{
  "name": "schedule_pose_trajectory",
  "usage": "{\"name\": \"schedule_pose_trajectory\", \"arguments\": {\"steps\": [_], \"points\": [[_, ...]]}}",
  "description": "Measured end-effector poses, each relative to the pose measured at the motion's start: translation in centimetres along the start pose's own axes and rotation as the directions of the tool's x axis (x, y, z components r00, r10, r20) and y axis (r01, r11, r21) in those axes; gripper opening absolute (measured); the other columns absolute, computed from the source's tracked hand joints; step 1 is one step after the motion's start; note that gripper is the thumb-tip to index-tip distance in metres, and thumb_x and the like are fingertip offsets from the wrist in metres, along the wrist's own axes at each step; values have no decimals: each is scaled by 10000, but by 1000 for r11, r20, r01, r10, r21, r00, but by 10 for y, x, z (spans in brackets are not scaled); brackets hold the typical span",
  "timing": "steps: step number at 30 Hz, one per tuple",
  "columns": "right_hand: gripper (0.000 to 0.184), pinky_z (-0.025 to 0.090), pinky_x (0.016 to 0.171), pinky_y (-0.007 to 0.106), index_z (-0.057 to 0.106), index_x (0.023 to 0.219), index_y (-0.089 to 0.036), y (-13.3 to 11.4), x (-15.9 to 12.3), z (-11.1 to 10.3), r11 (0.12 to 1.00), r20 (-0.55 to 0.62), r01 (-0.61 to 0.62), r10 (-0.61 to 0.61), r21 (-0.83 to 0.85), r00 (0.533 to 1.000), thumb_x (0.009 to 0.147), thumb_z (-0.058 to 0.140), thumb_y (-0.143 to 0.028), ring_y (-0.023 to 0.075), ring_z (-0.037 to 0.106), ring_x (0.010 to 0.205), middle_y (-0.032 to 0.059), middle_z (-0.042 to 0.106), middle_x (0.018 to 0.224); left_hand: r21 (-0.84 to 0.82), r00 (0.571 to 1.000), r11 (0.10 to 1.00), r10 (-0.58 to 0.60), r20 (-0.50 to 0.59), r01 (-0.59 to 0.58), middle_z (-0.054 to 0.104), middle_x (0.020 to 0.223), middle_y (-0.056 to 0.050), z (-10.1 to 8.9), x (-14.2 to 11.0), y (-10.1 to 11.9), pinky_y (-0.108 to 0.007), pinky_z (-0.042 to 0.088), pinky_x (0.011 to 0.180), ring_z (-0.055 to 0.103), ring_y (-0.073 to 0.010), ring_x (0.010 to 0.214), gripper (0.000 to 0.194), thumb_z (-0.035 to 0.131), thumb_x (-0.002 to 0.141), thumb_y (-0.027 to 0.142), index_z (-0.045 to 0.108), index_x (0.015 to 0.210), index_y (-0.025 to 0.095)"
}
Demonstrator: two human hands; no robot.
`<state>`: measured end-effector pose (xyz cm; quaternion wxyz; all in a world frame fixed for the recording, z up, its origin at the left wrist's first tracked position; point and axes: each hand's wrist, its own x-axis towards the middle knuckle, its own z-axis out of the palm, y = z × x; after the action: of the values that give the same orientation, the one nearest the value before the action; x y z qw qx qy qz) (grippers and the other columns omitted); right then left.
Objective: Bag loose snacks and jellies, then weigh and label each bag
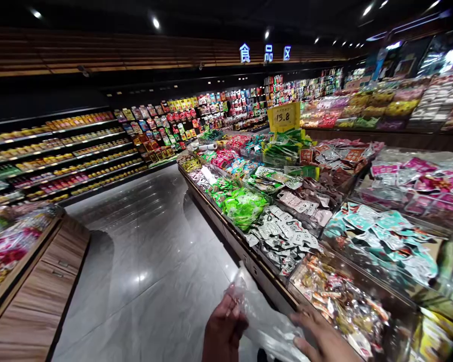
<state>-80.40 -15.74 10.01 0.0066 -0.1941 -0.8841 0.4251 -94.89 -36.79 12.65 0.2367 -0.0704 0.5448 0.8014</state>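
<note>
A thin clear plastic bag (262, 314) hangs crumpled at the bottom middle of the head view. My left hand (222, 329) pinches its upper edge, fingers closed on the film. My right hand (320, 339) grips the bag's lower right part, right beside the wooden rim of the snack counter (245, 244). The nearest bin (340, 296) holds several small wrapped sweets in orange and silver, just above my right hand.
The long counter runs back on the right, with bins of green packets (243, 206), white packets (283, 234) and teal packets (385, 236). A yellow price sign (284, 116) reads 13.8. A wooden display (33, 286) stands at left. Grey tiled aisle (143, 251) leads to wall shelves (60, 156).
</note>
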Motion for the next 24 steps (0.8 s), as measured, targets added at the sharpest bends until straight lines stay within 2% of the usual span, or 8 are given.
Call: {"name": "schedule_pose_trajectory", "arguments": {"steps": [3, 7, 9, 11, 13, 15, 20, 24], "points": [[634, 418, 1124, 451, 655, 1368, -288, -34, 8, -3, 990, 43, 137, -138, 13, 990, 790, 683, -548, 367, 523, 1360, 111, 555, 1501, 142, 997, 989, 32, 65, -41, 745, 1197, -116, -4, -1, -4, -315, 575, 732, 683, -190, 747, 736, 927, 556, 494, 746, 1216, 224], [473, 507, 941, 307, 700, 1247, -268, -69, 25, 23, 944, 204, 260, -301, 205, 932, 782, 693, -353, 270, 694, 1073, 72, 736, 1238, 195, 986, 979, 28, 165, -61, 756, 1075, -115, -2, -6, -17, -348, 548, 770, 673, -225, 800, 790, 916, 538, 525, 740, 1227, 182], [239, 505, 833, 272, 747, 1008, -229, -70, 33, 41, 941, 168, 233, -278, 245, 946, 835, 618, -331, 234, 710, 921, 47, 779, 1014, 198, 991, 977, 62, 116, -84, 754, 981, -81, -6, -6, -18, -326, 530, 746, 631, -182, 725, 670, 878, 597, 497, 764, 1173, 174], [261, 486, 738, 264, 699, 794, -201, -59, 40, 53, 952, 111, 187, -218, 241, 970, 899, 519, -359, 214, 689, 793, 36, 746, 803, 164, 998, 984, 70, -6, -68, 729, 860, -41, -16, -5, -14, -273, 488, 654, 559, -131, 633, 495, 831, 635, 435, 801, 1056, 177], [322, 465, 682, 263, 646, 735, -205, -43, 47, 55, 967, 42, 147, -159, 207, 986, 929, 457, -380, 202, 659, 722, 23, 699, 709, 103, 995, 995, 25, -93, -16, 689, 777, -20, -30, -5, -6, -226, 409, 556, 491, -95, 574, 325, 774, 636, 344, 816, 909, 173], [269, 462, 686, 270, 647, 775, -222, -30, 56, 49, 982, -33, 129, -125, 140, 992, 914, 469, -367, 204, 655, 732, 17, 703, 738, 72, 996, 995, -57, -68, 62, 641, 707, -11, -47, -9, 2, -205, 316, 487, 420, -67, 513, 261, 724, 615, 276, 810, 830, 155], [259, 499, 789, 327, 689, 841, -241, -30, 93, 27, 977, -156, 214, -214, -17, 964, 921, 480, -372, 239, 680, 867, 60, 734, 901, 106, 988, 986, -138, 72, 130, 543, 609, 32, -85, -22, 19, -209, 183, 453, 284, -33, 436, 334, 805, 627, 346, 776, 895, 148], [254, 531, 802, 368, 704, 907, -226, -62, 115, 38, 947, -200, 308, -321, -97, 926, 951, 479, -334, 252, 690, 885, 84, 725, 954, 87, 995, 993, -87, 57, 82, 530, 598, 46, -105, -21, 28, -223, 349, 548, 462, -92, 518, 620, 918, 599, 456, 726, 1133, 205]]}}
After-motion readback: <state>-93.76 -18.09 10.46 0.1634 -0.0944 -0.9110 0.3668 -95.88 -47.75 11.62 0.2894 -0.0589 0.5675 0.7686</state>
